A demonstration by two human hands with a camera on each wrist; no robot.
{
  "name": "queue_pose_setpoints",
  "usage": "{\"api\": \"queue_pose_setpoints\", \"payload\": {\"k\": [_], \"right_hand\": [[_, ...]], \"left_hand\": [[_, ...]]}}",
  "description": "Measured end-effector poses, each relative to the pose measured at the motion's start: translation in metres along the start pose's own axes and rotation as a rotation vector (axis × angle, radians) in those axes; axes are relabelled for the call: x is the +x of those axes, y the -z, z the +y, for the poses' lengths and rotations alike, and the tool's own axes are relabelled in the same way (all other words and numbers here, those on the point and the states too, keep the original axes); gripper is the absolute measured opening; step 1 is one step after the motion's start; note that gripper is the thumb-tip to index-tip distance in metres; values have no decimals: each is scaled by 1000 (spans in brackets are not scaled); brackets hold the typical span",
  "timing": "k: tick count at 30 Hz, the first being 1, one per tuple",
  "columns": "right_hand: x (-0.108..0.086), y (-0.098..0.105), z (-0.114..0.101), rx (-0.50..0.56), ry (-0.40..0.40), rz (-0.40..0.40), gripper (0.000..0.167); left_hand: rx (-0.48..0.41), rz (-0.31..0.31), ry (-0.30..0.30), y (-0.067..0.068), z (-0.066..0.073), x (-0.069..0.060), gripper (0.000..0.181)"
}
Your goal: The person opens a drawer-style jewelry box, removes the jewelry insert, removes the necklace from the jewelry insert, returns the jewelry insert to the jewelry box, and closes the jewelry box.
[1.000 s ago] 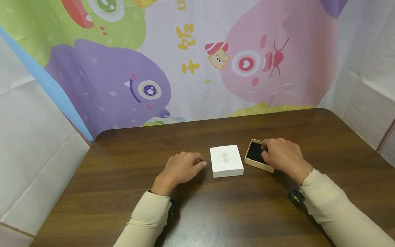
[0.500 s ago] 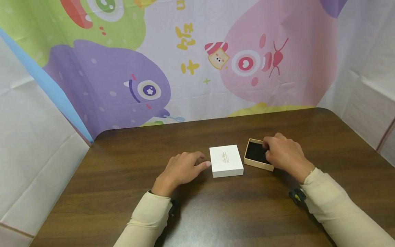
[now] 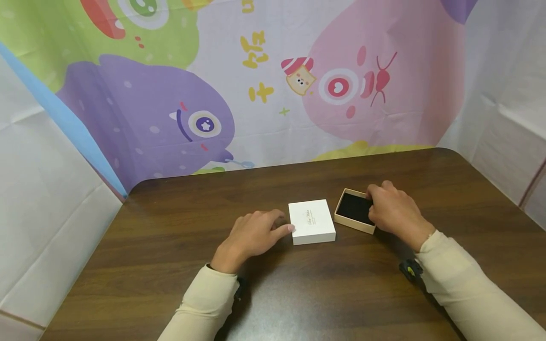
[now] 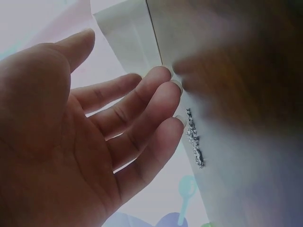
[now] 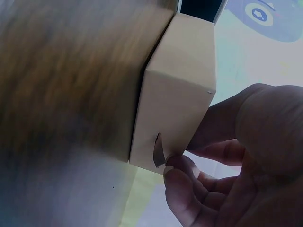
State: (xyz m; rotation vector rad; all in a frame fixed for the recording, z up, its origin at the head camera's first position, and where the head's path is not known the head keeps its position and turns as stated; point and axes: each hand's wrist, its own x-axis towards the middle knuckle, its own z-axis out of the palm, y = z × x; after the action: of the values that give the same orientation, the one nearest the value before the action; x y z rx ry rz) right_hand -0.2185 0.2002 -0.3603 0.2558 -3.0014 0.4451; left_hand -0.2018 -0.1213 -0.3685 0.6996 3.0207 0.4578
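Note:
A shallow tan box (image 3: 354, 208) with a black insert lies open-topped at centre right. My right hand (image 3: 395, 210) pinches its right wall, thumb on the inner side and fingertips outside, near a small slit in the right wrist view. Left of it sits a white square box (image 3: 313, 221) with gold lettering on top. My left hand (image 3: 253, 234) is beside the white box, thumb tip at its left edge; whether they touch I cannot tell. In the left wrist view a silver chain (image 4: 194, 139) lies on the table by those loosely bent fingertips. The left hand hides it in the head view.
Both boxes stand on a brown wooden table (image 3: 273, 293) with rounded far corners. Behind it hangs a cartoon-printed cloth (image 3: 273, 132). White panels rise on the left and right sides.
The tan box has shifted slightly left and turned a little, with the right fingers moving along its right wall. The left hand has edged right toward the white box.

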Motion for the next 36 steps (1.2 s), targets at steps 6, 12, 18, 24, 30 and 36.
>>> {"api": "queue_pose_setpoints", "payload": {"k": [6, 12, 18, 24, 30, 36], "right_hand": [[0, 1, -1, 16, -11, -7, 29], [1, 2, -1, 32, -2, -9, 30], [1, 2, 2, 36, 9, -19, 29], [1, 1, 1, 53, 5, -15, 25], [0, 0, 0, 66, -7, -11, 19], [0, 0, 1, 76, -9, -9, 21]], "left_hand": [[16, -6, 22, 1, 1, 0, 58], [22, -5, 13, 1, 2, -1, 59], [32, -13, -16, 0, 2, -2, 61], [63, -25, -40, 0, 2, -3, 66], [65, -20, -51, 1, 2, -3, 68], [65, -17, -60, 1, 3, -4, 67]]}}
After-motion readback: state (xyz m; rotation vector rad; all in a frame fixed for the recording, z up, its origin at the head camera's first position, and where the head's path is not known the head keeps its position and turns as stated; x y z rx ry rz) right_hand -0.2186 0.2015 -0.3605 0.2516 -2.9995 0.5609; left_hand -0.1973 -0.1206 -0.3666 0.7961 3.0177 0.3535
